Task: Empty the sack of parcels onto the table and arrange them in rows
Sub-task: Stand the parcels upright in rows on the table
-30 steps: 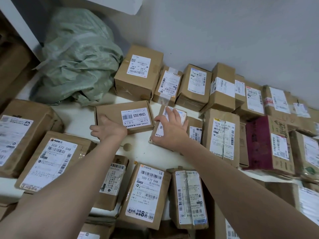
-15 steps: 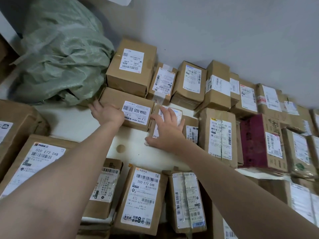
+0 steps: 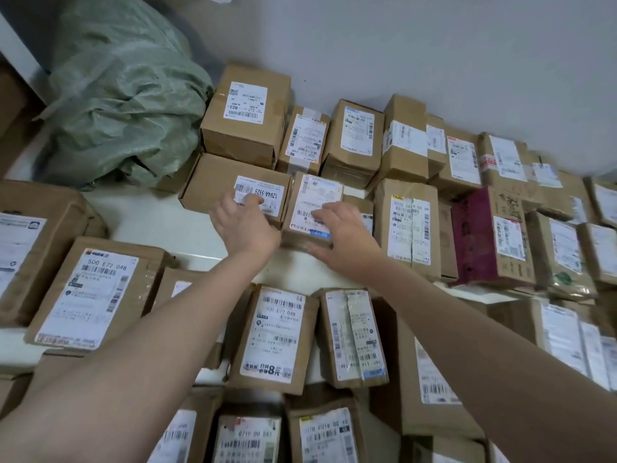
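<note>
A crumpled green woven sack (image 3: 120, 95) lies at the back left of the white table (image 3: 160, 225). Brown cardboard parcels with white labels stand in rows along the wall. My left hand (image 3: 245, 225) rests on the near right corner of a flat parcel (image 3: 213, 185) labelled 12V4A-5525, fingers on its label. My right hand (image 3: 340, 228) lies on a small labelled parcel (image 3: 314, 202) right beside it, fingers on top and thumb along its near edge. The two parcels sit side by side behind the second row.
A maroon-sided box (image 3: 477, 235) stands in the second row to the right. Larger parcels (image 3: 90, 295) fill the left front, and several more (image 3: 273, 339) crowd the near edge. A grey wall (image 3: 434, 55) runs behind the back row.
Both parcels slid away from me toward the back row and now sit close together. My left hand moved from the flat parcel's left edge to its right corner; my right hand pulled back to its parcel's near end.
</note>
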A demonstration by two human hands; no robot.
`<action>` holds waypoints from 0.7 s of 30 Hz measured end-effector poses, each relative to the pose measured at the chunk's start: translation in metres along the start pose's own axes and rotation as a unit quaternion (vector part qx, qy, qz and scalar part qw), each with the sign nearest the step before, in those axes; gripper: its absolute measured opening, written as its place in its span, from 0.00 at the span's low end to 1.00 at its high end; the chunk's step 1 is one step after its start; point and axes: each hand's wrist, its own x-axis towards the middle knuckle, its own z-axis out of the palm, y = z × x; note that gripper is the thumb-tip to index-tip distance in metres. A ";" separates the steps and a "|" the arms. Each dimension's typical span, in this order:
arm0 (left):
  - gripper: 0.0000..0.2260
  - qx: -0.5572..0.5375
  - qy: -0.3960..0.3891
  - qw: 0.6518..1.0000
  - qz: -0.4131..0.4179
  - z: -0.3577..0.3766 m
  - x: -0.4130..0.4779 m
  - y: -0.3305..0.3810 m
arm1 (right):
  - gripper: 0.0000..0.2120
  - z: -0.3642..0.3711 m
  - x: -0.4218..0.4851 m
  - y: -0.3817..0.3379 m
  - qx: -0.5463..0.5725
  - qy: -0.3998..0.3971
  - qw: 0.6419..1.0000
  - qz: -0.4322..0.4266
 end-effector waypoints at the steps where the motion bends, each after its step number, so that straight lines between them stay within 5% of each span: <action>1: 0.23 0.012 -0.014 1.000 0.006 -0.002 -0.010 0.004 | 0.30 -0.003 -0.010 0.003 0.006 0.004 1.000 -0.016; 4: 0.25 0.073 -0.092 0.993 0.009 -0.009 -0.043 0.014 | 0.30 -0.008 -0.045 0.007 0.030 -0.014 0.997 -0.064; 7: 0.37 0.171 -0.199 0.965 -0.009 -0.012 -0.075 0.022 | 0.43 -0.007 -0.078 0.010 0.011 -0.095 0.989 -0.110; 12: 0.55 0.238 -0.310 0.918 -0.064 -0.006 -0.119 0.023 | 0.62 0.016 -0.119 0.013 -0.163 -0.242 0.951 -0.104; 16: 0.60 0.226 -0.295 0.920 -0.123 0.010 -0.135 0.016 | 0.61 0.022 -0.129 0.013 -0.198 -0.219 0.953 -0.073; 21: 0.49 0.044 -0.157 0.983 -0.089 0.023 -0.136 0.023 | 0.61 0.018 -0.129 0.018 -0.187 -0.215 0.958 -0.012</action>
